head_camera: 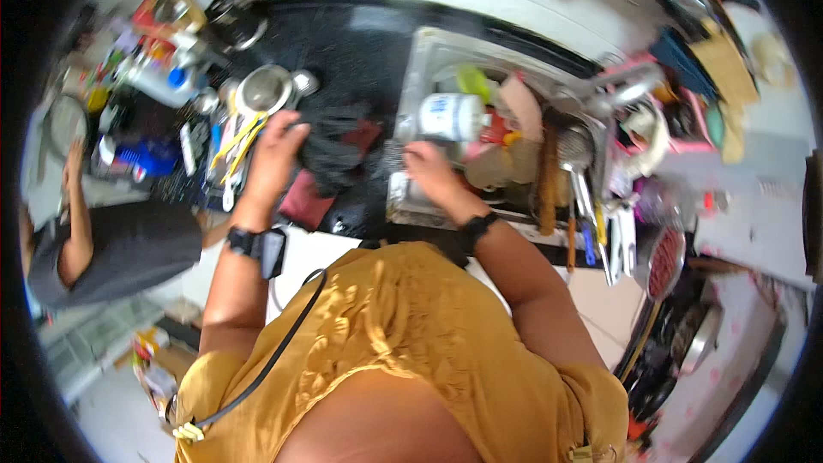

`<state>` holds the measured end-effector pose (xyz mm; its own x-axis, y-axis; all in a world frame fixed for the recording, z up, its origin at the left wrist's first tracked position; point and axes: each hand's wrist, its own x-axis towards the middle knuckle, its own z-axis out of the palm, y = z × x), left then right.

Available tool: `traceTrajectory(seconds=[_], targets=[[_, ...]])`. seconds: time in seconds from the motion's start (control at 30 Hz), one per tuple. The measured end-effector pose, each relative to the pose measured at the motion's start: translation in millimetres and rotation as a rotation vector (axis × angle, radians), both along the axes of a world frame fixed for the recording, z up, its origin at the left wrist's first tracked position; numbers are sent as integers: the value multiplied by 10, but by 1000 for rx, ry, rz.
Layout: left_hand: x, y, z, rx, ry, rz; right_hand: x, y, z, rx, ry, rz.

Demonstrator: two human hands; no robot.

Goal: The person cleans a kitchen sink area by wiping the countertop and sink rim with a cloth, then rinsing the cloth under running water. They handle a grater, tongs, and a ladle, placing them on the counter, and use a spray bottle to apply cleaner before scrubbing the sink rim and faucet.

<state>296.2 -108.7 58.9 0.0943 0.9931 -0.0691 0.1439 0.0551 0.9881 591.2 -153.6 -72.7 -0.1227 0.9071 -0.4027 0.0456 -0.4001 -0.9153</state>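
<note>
My left hand [278, 149] is over the left part of the black counter, its thumb and fingers slightly apart with nothing visible between them. Beside it lie utensils with yellow handles [241, 145], and a round strainer [265, 89] sits just beyond. A crumpled black plastic bag [331, 148] and a reddish cloth [307, 199] are between my hands. My right hand [432, 170] is at the left rim of the steel sink [411, 83], fingers curled; blur hides whether it grips anything. Close by, a white container with blue marks [450, 117] lies on its side among dishes.
A green item [472, 81] and other dishes crowd the sink. Ladles and a skimmer [574, 148] lie along its right side, near a pink rack [691, 119]. Bottles and a blue item [151, 157] fill the left counter. Another person [122, 247] stands at my left.
</note>
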Motion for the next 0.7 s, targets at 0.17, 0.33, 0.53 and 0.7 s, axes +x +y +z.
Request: traceTrajectory(seconds=[0.17, 0.33, 0.53, 0.7], targets=[[222, 382, 312, -126, -649, -68, -16, -67, 330, 495, -530, 147], [933, 544, 303, -353, -681, -67, 1144, -196, 917, 441, -670, -231], [2145, 558, 191, -450, -786, -403, 2742, 573, 1004, 493, -1137, -445], [2942, 442, -244, -554, -942, -447, 3001, 687, 757, 146, -1095, -127]])
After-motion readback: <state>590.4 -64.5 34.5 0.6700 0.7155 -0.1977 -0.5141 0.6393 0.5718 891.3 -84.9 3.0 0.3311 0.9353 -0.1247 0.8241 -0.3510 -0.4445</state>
